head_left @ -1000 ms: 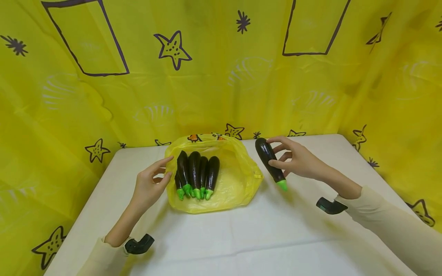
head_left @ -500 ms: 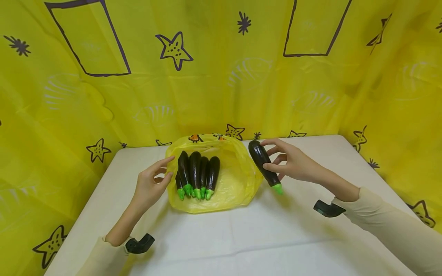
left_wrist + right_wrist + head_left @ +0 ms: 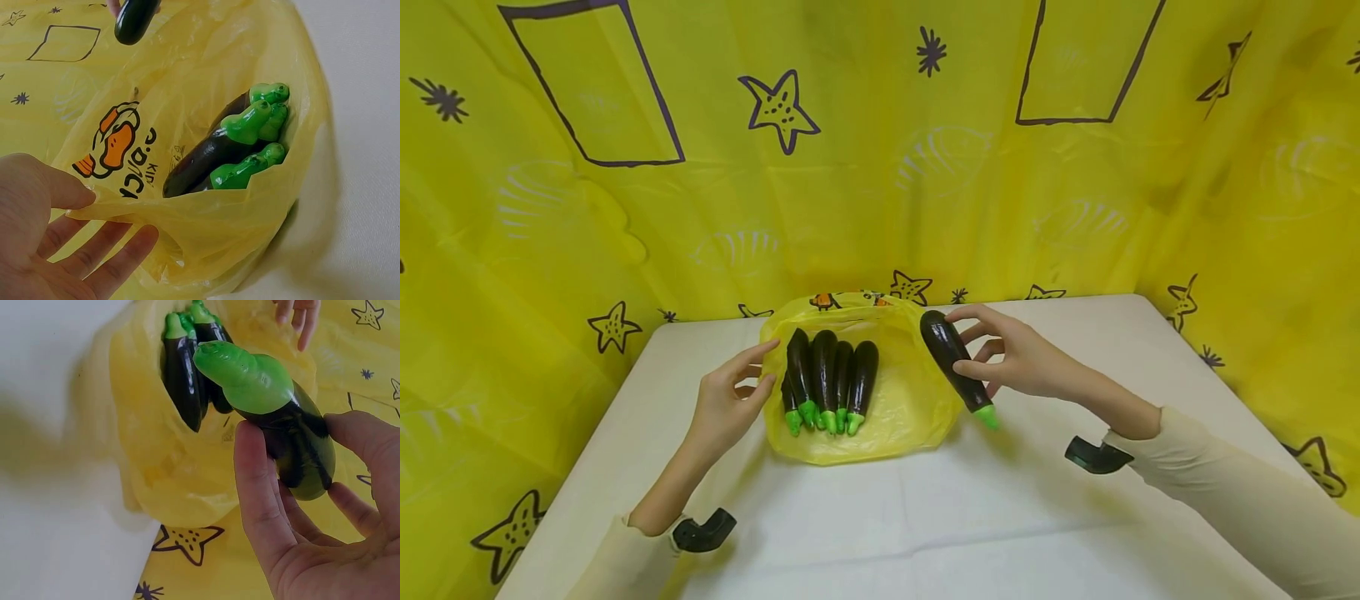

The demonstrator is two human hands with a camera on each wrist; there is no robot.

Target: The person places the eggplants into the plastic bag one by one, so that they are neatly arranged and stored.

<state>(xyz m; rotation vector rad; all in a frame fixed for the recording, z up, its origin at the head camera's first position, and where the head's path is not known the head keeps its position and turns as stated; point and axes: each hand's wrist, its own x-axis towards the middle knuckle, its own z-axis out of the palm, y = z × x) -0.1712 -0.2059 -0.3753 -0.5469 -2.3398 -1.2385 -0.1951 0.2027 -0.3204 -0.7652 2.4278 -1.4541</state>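
A yellow plastic bag [image 3: 906,408] lies with its mouth spread wide, a printed duck [image 3: 119,142] showing on its inside in the left wrist view. Several dark eggplants [image 3: 823,371] with bright green stem ends sit side by side in its left half. My left hand [image 3: 722,408] pinches the bag's left rim between thumb and fingers. At the bag's right edge, my right hand [image 3: 1026,358] grips another glossy eggplant [image 3: 953,358] around its body. That eggplant tilts, green end toward me, and is held above the table; the right wrist view shows its green cap [image 3: 253,375] close up.
The white-covered table [image 3: 880,517] extends in front of the bag and to both sides. Yellow curtains [image 3: 865,192] with drawn stars and shells hang behind and at both sides. A black camera mount sits on each wrist, the right one [image 3: 1097,455] above the table.
My right hand has carried the eggplant leftward and slightly nearer to me, up to the bag's right edge. The left hand and the eggplants in the bag have stayed in place.
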